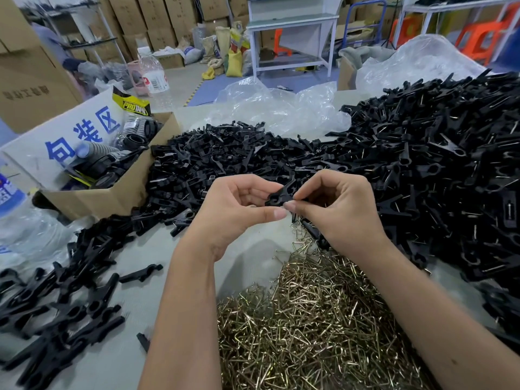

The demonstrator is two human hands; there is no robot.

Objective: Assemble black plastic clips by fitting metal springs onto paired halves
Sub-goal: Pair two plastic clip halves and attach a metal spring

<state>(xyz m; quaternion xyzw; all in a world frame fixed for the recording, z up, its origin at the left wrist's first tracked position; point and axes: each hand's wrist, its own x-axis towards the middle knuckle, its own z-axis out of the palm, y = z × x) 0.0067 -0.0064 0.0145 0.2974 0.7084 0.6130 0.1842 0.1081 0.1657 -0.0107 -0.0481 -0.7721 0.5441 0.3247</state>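
My left hand and my right hand meet at the middle of the table, both pinching one black plastic clip between thumbs and fingers. The clip points up and to the right; whether a spring sits on it is hidden by my fingers. Below my hands lies a heap of brass-coloured metal springs. A big pile of black clip halves spreads behind my hands. A larger mound of clips with springs fills the right side. More black clips lie scattered at the left front.
An open cardboard box with black parts and a white sign stands at the left. Clear plastic bags lie behind the piles. A plastic bottle, stacked cartons and a white workbench stand farther back.
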